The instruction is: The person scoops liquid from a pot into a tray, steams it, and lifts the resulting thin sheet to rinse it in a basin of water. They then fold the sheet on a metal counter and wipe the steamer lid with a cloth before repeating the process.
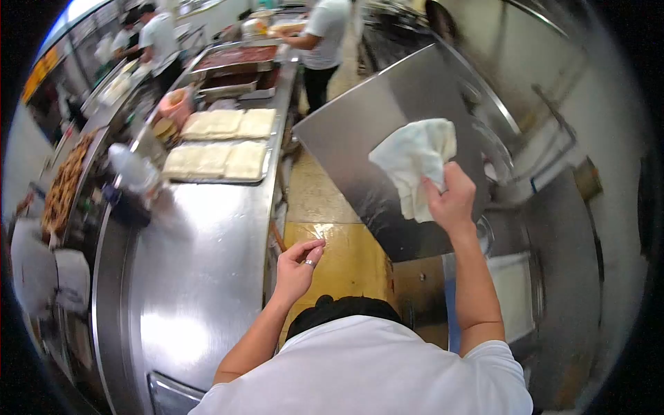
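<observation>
My right hand grips a crumpled white cloth, its thumb and fingers closed on one edge. The cloth hangs spread over a large flat stainless steel surface, overlapping its middle in this view. Wet-looking streaks show on the metal's lower part. My left hand is lifted over the yellowish floor, beside the edge of the long steel counter. Its fingers are bent together with the thumb close under them, a ring on one finger, and nothing shows in them.
Trays of pale dough slabs lie on the left counter, near a blurred clear plastic bag and a pink container. Pans with a reddish-brown filling stand farther back. A person works beyond them, with others at the far left.
</observation>
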